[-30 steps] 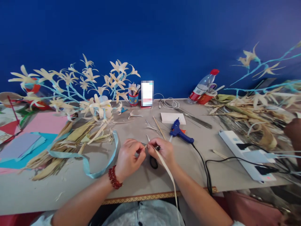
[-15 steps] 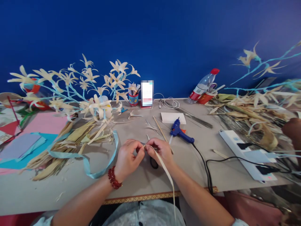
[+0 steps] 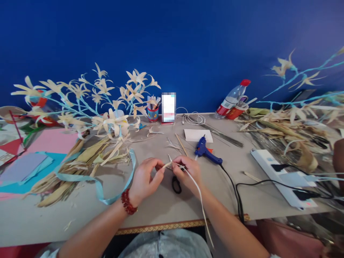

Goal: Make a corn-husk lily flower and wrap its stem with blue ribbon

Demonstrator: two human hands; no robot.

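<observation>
A narrow pale strip of dried husk (image 3: 199,194) runs between my two hands and trails down past my right wrist toward my lap. My left hand (image 3: 148,178) pinches its short end between thumb and fingertips. Close beside it, my right hand (image 3: 188,172) pinches the strip a little farther along. Scissors lie on the table under my hands; a black handle loop (image 3: 176,185) and a blade tip show, the rest is covered. Just beyond my right hand rests a blue hot glue gun (image 3: 205,150) with its cord running right.
Dried husks (image 3: 88,161) and a light blue ribbon (image 3: 99,190) lie left, below husk-flower branches (image 3: 107,107). A white power strip (image 3: 282,179) with black cords sits right. A phone (image 3: 168,106) stands at the back near a tilted bottle (image 3: 230,100). Another person's arm (image 3: 338,161) shows at far right.
My hands have drawn slightly apart, with a short stretch of the strip now visible between them. Its trailing end has swung right. The other person's hand has moved mostly out of view.
</observation>
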